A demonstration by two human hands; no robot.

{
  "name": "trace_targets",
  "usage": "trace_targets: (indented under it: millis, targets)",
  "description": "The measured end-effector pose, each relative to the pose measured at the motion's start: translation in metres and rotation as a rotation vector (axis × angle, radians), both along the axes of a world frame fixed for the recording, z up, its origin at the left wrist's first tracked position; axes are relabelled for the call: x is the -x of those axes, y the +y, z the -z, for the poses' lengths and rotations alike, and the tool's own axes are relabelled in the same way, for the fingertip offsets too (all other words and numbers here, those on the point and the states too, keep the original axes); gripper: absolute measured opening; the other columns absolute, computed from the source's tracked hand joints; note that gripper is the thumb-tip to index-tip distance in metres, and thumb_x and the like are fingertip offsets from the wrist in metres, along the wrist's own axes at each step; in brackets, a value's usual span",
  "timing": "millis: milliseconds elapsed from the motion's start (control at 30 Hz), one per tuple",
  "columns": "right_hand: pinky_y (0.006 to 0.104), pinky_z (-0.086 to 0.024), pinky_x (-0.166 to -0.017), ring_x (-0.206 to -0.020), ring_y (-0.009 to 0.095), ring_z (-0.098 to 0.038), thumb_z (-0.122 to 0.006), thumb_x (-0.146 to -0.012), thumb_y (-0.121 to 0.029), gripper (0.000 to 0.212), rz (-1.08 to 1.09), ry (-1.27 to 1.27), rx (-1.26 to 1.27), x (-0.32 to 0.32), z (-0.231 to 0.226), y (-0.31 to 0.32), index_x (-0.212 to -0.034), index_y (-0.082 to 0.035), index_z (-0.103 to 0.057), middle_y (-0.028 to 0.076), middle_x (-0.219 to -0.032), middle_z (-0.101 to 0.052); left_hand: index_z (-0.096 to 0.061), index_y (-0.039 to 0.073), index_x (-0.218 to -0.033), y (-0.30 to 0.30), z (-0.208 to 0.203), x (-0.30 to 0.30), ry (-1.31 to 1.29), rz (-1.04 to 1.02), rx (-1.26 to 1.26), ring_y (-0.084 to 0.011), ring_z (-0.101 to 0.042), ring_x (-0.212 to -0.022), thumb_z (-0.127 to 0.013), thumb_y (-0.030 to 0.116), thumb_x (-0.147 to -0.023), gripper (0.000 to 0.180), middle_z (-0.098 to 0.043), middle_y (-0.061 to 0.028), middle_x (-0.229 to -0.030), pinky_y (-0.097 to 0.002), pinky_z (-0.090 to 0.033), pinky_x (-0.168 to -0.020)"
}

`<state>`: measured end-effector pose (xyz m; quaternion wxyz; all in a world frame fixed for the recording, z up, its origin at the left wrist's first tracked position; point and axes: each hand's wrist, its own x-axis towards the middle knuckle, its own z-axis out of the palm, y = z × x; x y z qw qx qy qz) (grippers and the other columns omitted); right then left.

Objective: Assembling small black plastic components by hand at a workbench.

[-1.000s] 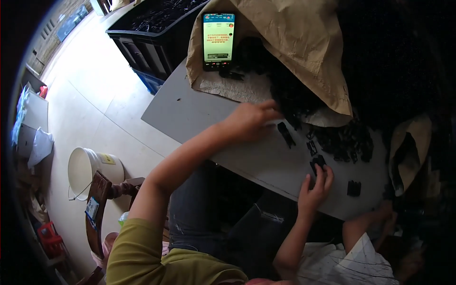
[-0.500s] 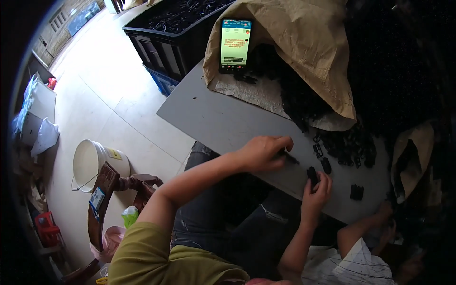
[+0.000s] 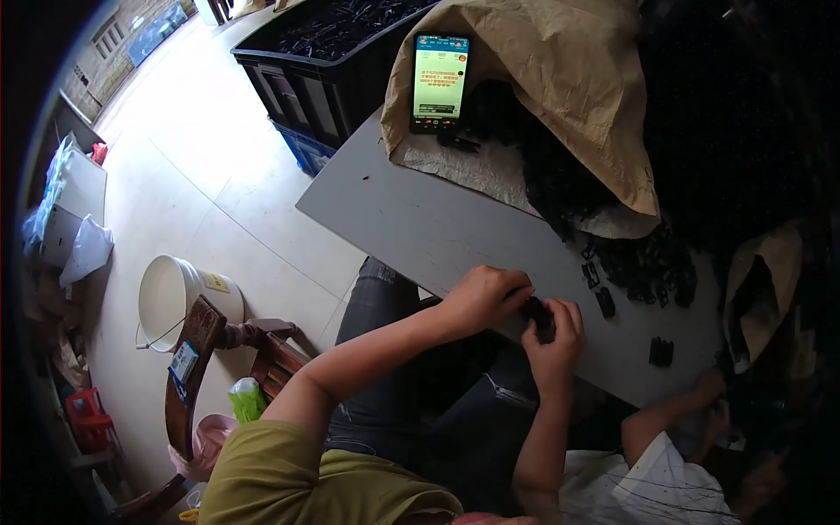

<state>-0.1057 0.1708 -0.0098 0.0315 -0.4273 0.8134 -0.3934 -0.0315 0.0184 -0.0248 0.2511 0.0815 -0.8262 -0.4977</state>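
Note:
Over the table's near edge my two hands meet at a small dark block of black plastic parts (image 3: pixel 539 320). My right hand (image 3: pixel 560 341) is closed round it from the right, thumb on the near side. The fingers of my left hand (image 3: pixel 486 299) are pinched at its upper left side; how they grip it is partly hidden. To the right, loose black plastic pieces (image 3: pixel 604 303) lie on the grey table (image 3: pixel 411 219). Beyond them spreads a heap of similar black parts (image 3: pixel 652 267). Another small black block (image 3: pixel 661 352) rests farther right.
A brown paper sack (image 3: pixel 577 79) with black parts lies at the back, a lit phone (image 3: pixel 439 86) against it. Behind stands a black crate (image 3: pixel 306 96) of dark parts. A white bucket (image 3: pixel 214 297) and wooden chair (image 3: pixel 197 350) stand left. Another person's arm (image 3: pixel 669 411) is at right.
My right hand has moved left with the black block, and my left hand has come down slightly to meet it. The hands were apart before; now they touch the same block.

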Motion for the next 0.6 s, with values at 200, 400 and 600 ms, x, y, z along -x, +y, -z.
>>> trace_targets:
  millis: [200,400,600]
  targets:
    - [0.0427,-0.050,-0.074,-0.093,0.033,-0.058,-0.064,-0.075,-0.002,0.030,-0.022,0.053,-0.074,0.002,-0.003,0.003,-0.104,-0.001,-0.056,0.014,-0.104,-0.053,-0.065,0.003,-0.084,0.005,0.001,-0.001,-0.053,-0.107,-0.012,-0.0376,-0.061,-0.069,-0.061,0.018,-0.085,0.016,-0.062,-0.0188,-0.071,-0.0427,-0.049,-0.061]
    - [0.0391,-0.051,-0.074,-0.094,0.031,-0.059,-0.066,-0.077,-0.001,0.032,-0.048,0.199,-0.127,-0.006,-0.011,-0.001,-0.108,0.001,-0.058,0.014,-0.107,-0.053,-0.066,0.003,-0.092,0.000,0.004,-0.002,-0.003,0.015,0.045,-0.0326,-0.063,-0.069,-0.066,0.015,-0.082,0.015,-0.065,-0.0160,-0.078,-0.0374,-0.050,-0.061]
    - [0.0339,-0.050,-0.067,-0.086,0.022,-0.060,-0.071,-0.076,-0.004,0.026,0.094,0.055,0.042,-0.009,-0.009,-0.008,-0.099,0.002,-0.059,0.010,-0.099,-0.055,-0.065,0.003,-0.101,-0.007,-0.002,-0.009,-0.041,0.107,-0.115,-0.0248,-0.065,-0.072,-0.069,0.011,-0.078,0.025,-0.067,-0.0143,-0.088,-0.0324,-0.052,-0.066]
